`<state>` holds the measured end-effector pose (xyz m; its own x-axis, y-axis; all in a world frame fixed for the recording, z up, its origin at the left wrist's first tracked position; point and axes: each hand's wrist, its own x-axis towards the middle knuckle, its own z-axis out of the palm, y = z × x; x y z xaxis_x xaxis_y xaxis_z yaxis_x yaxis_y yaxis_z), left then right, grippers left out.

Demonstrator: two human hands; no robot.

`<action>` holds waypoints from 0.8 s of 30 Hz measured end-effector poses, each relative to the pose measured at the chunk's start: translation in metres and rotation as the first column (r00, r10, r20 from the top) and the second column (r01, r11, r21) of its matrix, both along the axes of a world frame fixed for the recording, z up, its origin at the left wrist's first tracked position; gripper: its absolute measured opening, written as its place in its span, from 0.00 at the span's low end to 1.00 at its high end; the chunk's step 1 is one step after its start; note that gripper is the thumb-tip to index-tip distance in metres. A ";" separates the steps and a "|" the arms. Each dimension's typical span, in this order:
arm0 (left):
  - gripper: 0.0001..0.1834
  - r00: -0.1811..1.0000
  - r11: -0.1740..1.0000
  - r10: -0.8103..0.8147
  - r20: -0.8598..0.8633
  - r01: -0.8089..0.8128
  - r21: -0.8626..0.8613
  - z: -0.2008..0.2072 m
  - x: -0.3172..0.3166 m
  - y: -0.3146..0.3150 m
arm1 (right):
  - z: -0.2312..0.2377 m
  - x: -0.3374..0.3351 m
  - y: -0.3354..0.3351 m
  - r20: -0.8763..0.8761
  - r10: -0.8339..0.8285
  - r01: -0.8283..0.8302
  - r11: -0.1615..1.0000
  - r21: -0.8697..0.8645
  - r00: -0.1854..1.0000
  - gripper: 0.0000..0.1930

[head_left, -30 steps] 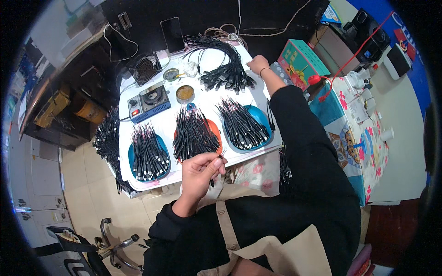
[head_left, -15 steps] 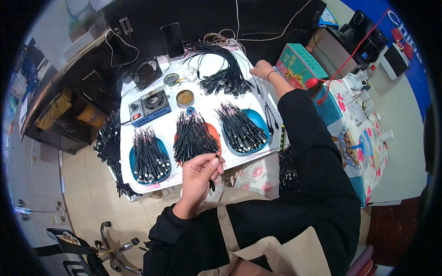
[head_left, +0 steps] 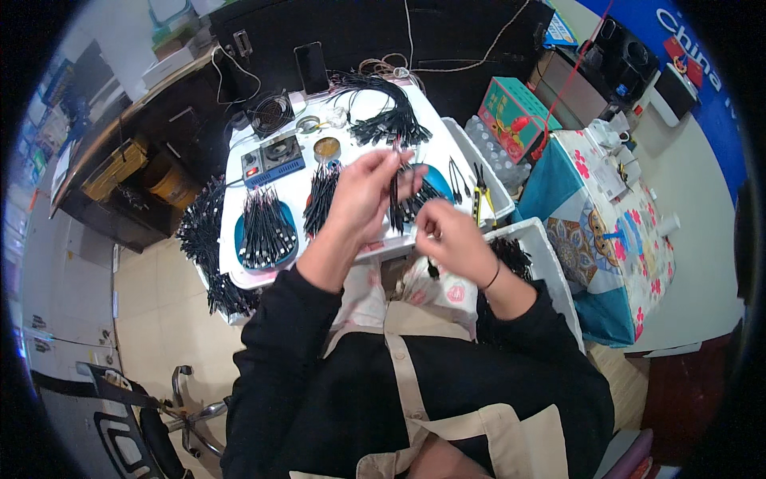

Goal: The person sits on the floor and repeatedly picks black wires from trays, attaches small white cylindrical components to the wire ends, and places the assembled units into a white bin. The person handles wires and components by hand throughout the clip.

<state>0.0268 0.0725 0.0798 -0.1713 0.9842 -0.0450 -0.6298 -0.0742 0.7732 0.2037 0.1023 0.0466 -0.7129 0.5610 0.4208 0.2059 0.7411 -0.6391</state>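
My left hand [head_left: 359,195] is raised over the table's front edge, thumb and fingers pinched on a short black cable [head_left: 394,199] that stands upright with bare reddish wire ends at its top. Just right of it and lower, my right hand [head_left: 459,246] is closed, and a black cable end [head_left: 433,271] hangs below its fingers. Most of that cable is hidden by the hand. Behind the hands, bundles of black cables [head_left: 321,195] lie in shallow trays. The left blue tray [head_left: 240,235] is in plain sight; the right blue tray [head_left: 437,180] is partly covered.
A small heating unit [head_left: 274,161], a round tin [head_left: 326,149], a fan [head_left: 271,116] and a phone [head_left: 311,69] stand toward the back. Loose cables [head_left: 391,116] are heaped there too. Yellow-black cutters [head_left: 480,198] lie at the right edge, above a white foam box [head_left: 550,275] of cables.
My right hand has come back from the table's far right side to beside my left. My left hand has risen from the front edge with the cable. The view has shifted slightly.
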 end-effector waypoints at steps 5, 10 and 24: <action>0.09 0.984 0.983 0.165 -0.064 -0.159 0.095 0.020 -0.002 -0.003 | -0.058 0.021 -0.068 0.075 -0.077 0.062 0.980 0.191 0.994 0.07; 0.09 0.942 0.934 -0.170 -0.289 0.248 0.257 0.004 0.012 -0.064 | -0.078 0.036 -0.061 0.094 0.084 -0.025 0.865 -0.502 0.992 0.10; 0.10 0.977 0.954 -0.178 -0.116 0.200 0.223 -0.052 0.038 -0.135 | 0.001 0.024 -0.056 -0.545 0.041 -0.383 0.755 -0.533 0.838 0.08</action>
<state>0.0646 -0.0627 0.0274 0.0261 0.9803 0.1960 -0.5756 -0.1456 0.8047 0.2275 0.0459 0.0476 -0.6484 0.6697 0.3622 -0.3604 0.1491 -0.9208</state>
